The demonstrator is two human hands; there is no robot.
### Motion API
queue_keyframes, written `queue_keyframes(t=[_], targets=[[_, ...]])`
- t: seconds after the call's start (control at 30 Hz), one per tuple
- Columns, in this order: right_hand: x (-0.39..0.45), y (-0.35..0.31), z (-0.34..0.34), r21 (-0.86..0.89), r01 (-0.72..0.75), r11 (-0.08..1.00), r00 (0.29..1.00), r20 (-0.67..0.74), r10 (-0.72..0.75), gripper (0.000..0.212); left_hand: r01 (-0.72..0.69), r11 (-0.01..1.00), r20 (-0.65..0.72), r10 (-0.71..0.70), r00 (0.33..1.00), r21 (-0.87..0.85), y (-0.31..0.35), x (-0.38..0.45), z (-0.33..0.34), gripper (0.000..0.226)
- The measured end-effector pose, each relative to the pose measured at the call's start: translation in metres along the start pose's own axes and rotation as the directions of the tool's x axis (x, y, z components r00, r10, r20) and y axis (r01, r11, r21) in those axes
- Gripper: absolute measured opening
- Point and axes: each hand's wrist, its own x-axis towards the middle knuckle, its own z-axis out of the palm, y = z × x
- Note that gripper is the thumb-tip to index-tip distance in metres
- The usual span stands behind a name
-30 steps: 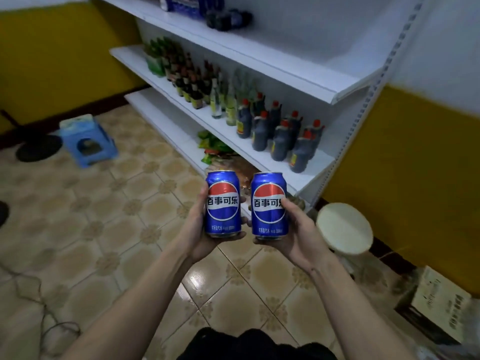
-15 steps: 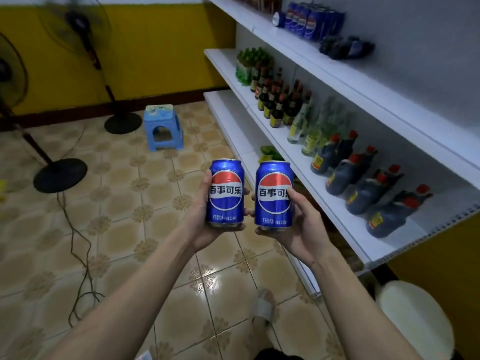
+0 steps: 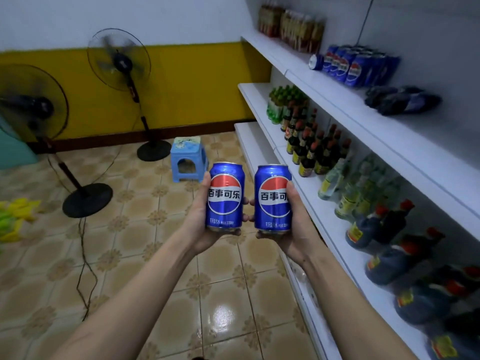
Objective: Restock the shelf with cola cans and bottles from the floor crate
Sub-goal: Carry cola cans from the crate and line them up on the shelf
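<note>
1. Two cans, one (image 3: pixel 225 197) beside the other (image 3: pixel 272 198): deep blue with a red, white and blue roundel.
2. Floor tiles (image 3: pixel 145 255): tan with brown flower motifs.
3. Wall (image 3: pixel 197 81): yellow below, white above.
4. Stool (image 3: pixel 188 158): pale blue.
5. Shelves (image 3: pixel 389 141): white.

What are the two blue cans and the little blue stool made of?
The left can and the right can look like thin painted metal, probably aluminium: glossy blue sides with bright streaks, silvery bottom rims. The stool looks like moulded plastic: one even pale blue, rounded legs, dull sheen.
</note>
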Motion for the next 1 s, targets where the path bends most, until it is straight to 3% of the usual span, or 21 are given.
queue_keyframes(t=[0.27, 0.43, 0.6, 0.73, 1.0], targets=[[0.108, -0.045, -0.009, 0.015, 0.001, 1.000, 0.999, -0.037, -0.001, 0.072, -0.035, 0.999, -0.027, 0.035, 0.999, -0.010, 0.049, 0.098, -0.007, 0.073], [0.185, -0.066, -0.009, -0.059, 0.035, 0.998, 0.994, -0.103, -0.041, 0.075, -0.018, 1.000, -0.015, 0.018, 1.000, -0.012, 0.083, 0.179, -0.038, 0.076], [0.273, -0.085, -0.006, -0.081, 0.084, 0.993, 0.977, -0.188, -0.098, 0.075, 0.020, 1.000, 0.063, -0.021, 0.998, 0.021, 0.126, 0.267, -0.072, 0.077], [0.340, -0.101, 0.003, -0.083, 0.139, 0.987, 0.961, -0.227, -0.155, 0.090, 0.058, 0.997, 0.133, -0.063, 0.989, 0.043, 0.166, 0.327, -0.094, 0.080], [0.423, -0.153, -0.004, -0.115, 0.228, 0.967, 0.914, -0.316, -0.253, 0.066, 0.114, 0.991, 0.265, -0.128, 0.956, 0.070, 0.221, 0.441, -0.101, 0.080]])
